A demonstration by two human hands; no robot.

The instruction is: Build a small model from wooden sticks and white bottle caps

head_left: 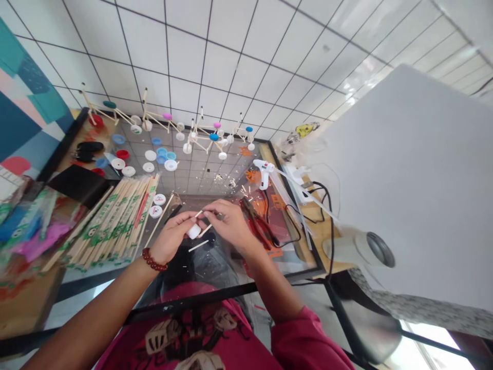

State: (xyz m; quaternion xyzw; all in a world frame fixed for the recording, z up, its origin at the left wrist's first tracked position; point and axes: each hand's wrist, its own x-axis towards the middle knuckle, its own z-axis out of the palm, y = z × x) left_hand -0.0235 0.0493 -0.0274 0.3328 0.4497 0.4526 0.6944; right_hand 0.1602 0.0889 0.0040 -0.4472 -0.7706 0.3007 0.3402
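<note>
My left hand (175,235), with a beaded bracelet on its wrist, grips a white bottle cap (193,231) between thumb and fingers. Short pieces of wooden stick (205,230) stick out by the cap. The fingertips of my right hand (227,222) are pinched at a stick's end close to the cap; exactly how the sticks meet the cap is partly hidden by the fingers. On the glass tabletop just below my hands lies another short wooden stick (198,245). A longer stick (159,220) rests left of them, beside two white caps (155,211).
Wrapped chopsticks (111,221) are spread at the left. Small stick-and-cap models (208,134) line the back edge. Loose blue caps (162,155) sit before them. A white glue gun (264,172), its cord, and red-handled pliers (259,226) are on the right.
</note>
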